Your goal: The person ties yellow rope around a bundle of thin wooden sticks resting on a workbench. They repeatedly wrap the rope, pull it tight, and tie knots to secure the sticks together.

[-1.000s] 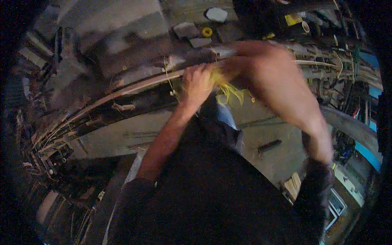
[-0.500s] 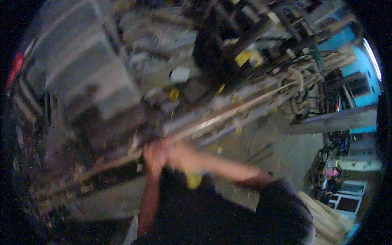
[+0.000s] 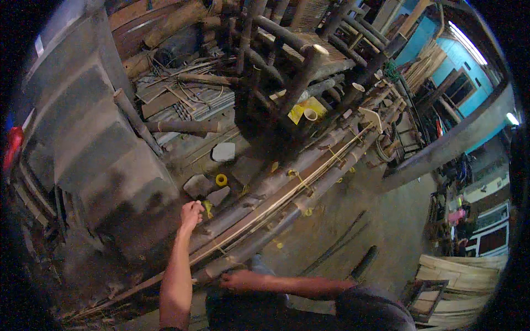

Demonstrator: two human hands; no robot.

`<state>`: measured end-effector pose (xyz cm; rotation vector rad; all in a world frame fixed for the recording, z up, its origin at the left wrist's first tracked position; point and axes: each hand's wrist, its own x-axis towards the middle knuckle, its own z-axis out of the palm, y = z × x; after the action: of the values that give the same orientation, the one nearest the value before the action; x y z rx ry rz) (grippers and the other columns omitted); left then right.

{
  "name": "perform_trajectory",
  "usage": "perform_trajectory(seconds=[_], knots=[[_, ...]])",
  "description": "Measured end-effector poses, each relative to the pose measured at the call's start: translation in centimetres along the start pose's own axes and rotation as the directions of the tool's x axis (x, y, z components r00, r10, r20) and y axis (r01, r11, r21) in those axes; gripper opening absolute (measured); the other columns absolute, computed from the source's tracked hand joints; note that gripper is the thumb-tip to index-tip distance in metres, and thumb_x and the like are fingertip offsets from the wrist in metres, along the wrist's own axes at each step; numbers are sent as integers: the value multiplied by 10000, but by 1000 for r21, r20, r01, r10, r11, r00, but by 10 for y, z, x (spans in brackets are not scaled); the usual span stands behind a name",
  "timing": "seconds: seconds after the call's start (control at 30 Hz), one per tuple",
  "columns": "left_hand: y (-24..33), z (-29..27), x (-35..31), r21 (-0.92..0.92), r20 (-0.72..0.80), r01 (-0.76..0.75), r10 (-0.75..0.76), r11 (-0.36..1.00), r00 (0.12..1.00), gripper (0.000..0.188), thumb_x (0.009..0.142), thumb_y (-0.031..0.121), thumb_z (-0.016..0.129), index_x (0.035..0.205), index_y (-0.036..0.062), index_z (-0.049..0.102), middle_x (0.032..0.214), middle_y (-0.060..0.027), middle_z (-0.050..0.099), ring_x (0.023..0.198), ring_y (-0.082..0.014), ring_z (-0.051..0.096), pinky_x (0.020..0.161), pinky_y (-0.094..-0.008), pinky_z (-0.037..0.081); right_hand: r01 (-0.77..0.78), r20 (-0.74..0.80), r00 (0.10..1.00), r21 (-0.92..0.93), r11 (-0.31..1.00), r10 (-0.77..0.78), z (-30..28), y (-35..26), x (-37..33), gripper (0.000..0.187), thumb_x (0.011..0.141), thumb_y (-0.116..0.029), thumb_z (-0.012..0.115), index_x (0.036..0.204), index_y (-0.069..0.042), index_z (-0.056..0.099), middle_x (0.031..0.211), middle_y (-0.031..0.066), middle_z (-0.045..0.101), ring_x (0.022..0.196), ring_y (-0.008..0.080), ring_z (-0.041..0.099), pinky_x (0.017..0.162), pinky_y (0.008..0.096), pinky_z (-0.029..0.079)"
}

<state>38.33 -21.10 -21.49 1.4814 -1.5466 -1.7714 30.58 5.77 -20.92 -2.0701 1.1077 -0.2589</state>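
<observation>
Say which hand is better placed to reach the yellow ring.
Left hand, probably: it's nearer the yellow ring, on the same side of the long strips; the right hand is across them.

Looks like a rough workshop for furniture of wood or bamboo. Has, near the top, a heavy chair-like frame of dark round poles with pale cut ends [image 3: 306,69] and a slatted seat, and beside it a tangled heap of thin grey-brown sticks and slats [image 3: 176,96]. Shows long, thin pale strips [image 3: 301,187] lying along thick dark brown poles [image 3: 237,214] across the middle. Stores a bundle of pale wooden strips [image 3: 426,63] by a bright turquoise wall [image 3: 468,59], plus broad pale boards [image 3: 466,276] at lower right. Is floored in dull grey [image 3: 397,215] and lit by a white tube lamp [image 3: 467,43].
</observation>
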Motion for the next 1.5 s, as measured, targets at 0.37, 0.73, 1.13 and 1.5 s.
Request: perform_trajectory(seconds=[0.37, 0.73, 1.13, 1.5], knots=[[11, -151, -179, 459, -34, -429, 498, 778, 867, 311, 917, 293, 574, 1104, 48, 620, 1012, -160, 676, 938, -302, 660, 801, -367, 503, -20, 65, 649, 997, -68, 758, 75, -91, 67, 489, 868, -304, 611, 1251, -59, 430, 817, 75, 612, 682, 168, 577, 560, 298, 467], [-83, -71, -198, 898, -138, -188, 660, 398, 738, 259, 871, 356, 582, 928, 124, 681, 860, -113, 690, 772, -310, 648, 811, -468, 448, 207, -28, 970, -415, 886, -240, -200, -219, 195, 261, 826, -155, 578, 1018, 19, 608, 874, 239, 603, 829, 417, 602, 760, 467, 482], [-39, -76, -206, 826, -68, -302, 616, 476, 785, 186, 860, 281, 612, 930, 140, 712, 814, -119, 687, 709, -305, 647, 656, -408, 490, 95, -343, 922, 653, 752, 181, -83, -122, 97, 247, 901, -140, 517, 1141, -81, 529, 888, 128, 619, 766, 284, 639, 690, 413, 519], [-40, -104, -40, -249, 181, 169, -126, 954, 975, 347, 895, 362, 563, 755, 44, 555, 619, 13, 491, 545, -117, 472, 518, -282, 394, -93, 256, 960, -78, 993, 110, 12, -76, 89, 293, 860, -205, 521, 1137, -114, 544, 823, 155, 657, 683, 356, 651, 596, 469, 527]])
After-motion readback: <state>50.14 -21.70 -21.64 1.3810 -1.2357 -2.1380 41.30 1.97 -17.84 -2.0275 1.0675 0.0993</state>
